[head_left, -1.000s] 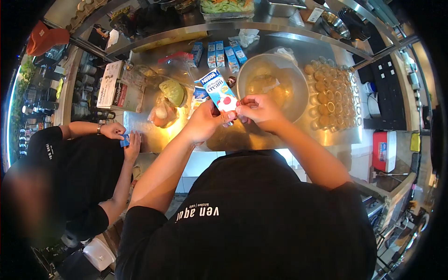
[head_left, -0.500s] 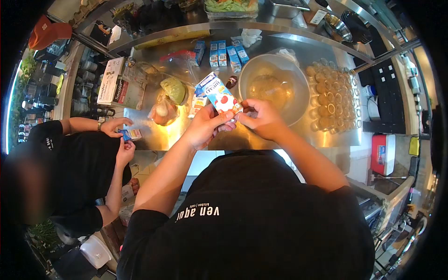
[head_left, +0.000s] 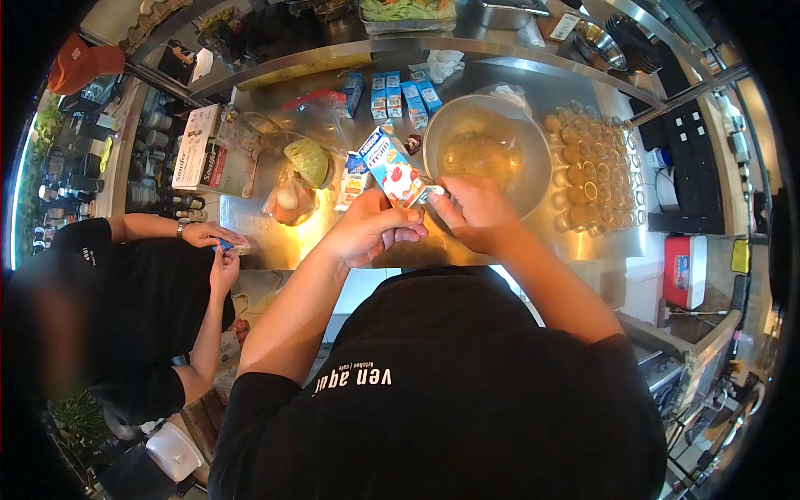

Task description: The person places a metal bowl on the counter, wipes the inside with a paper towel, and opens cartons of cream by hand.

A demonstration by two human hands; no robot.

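My left hand (head_left: 377, 229) is closed around the lower end of a Nestlé cream carton (head_left: 393, 170), which is tilted above the counter. The thumb and fingers of my right hand (head_left: 477, 215) pinch a small pale flap at the carton's near right corner. Under and left of it, another carton (head_left: 353, 185) rests on the steel counter. Beyond my right hand stands a large bowl (head_left: 537, 171) with yellowish liquid low inside. A small dark object (head_left: 413, 143) lies between carton and bowl.
Several blue cartons (head_left: 387, 96) stand at the back. Left are a cabbage (head_left: 307, 163), bagged onions (head_left: 288, 200) and a Sonifer box (head_left: 193, 150). Several glass jars (head_left: 587, 171) fill the right side. A co-worker's hands (head_left: 218, 250) hold a small blue pack. A shelf edge (head_left: 467, 48) crosses overhead.
The right hand has shifted slightly right at the carton's corner, where a pale flap now stands out. The carton has tilted a little. The co-worker's hands have closed further over the blue pack.
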